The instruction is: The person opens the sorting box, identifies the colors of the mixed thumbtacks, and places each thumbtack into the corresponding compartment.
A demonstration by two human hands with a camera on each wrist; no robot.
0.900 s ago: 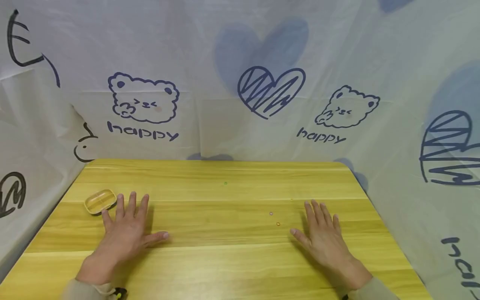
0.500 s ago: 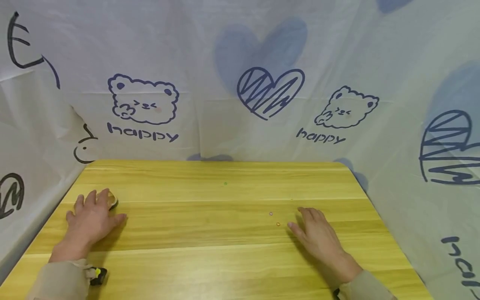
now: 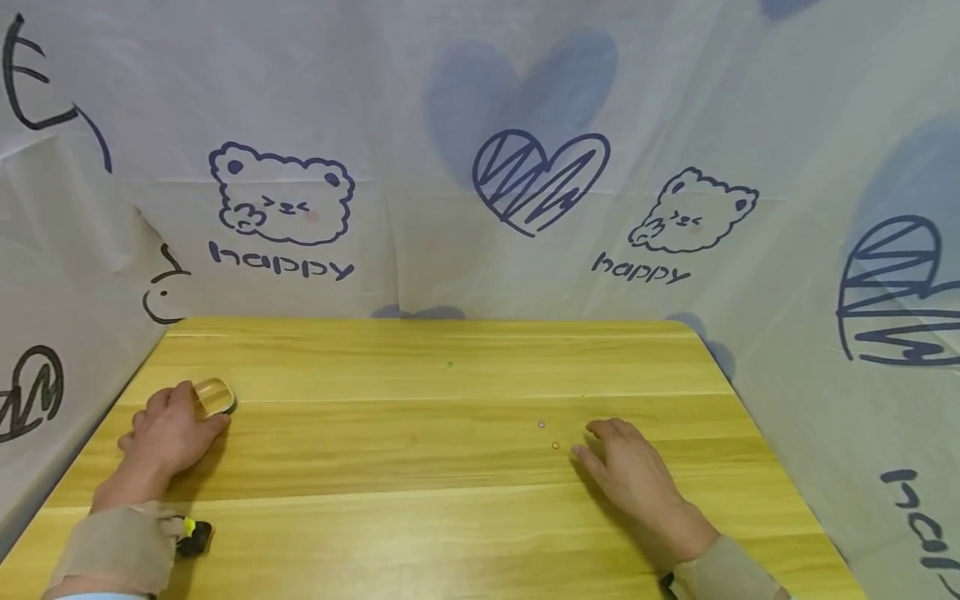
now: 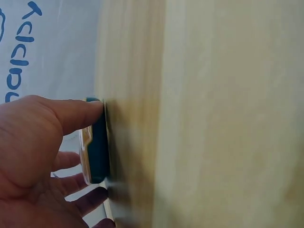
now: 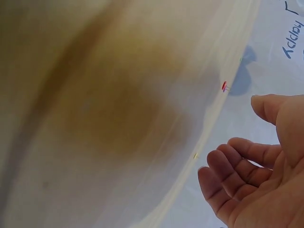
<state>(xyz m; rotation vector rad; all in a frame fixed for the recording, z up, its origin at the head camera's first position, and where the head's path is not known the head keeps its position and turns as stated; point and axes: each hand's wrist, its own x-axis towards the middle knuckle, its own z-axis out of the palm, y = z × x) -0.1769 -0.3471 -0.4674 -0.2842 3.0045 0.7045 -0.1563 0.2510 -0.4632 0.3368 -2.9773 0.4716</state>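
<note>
Head view: left hand grips a small dish by the table's left edge. Right hand, fingers loosely bent, holding nothing, is near a tiny orange piece; table spans between hands. Far cloth reads "happy" twice.

Left wrist view: thumb touches dish.

Right wrist view: thumb apart from fingers.

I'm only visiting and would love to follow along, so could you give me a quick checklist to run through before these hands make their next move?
1. Left hand at the small dish: ok, it curls round the dish's left part.
2. Grip firm enough to lift: cannot tell from these views.
3. Dish upright: ok, its open side faces up.
4. Whole inside of the dish visible: not ok, the left hand covers part.
5. Right hand free: ok, it holds nothing.
6. Right hand touching the pink piece or orange piece: not ok, both lie apart from it.
</note>
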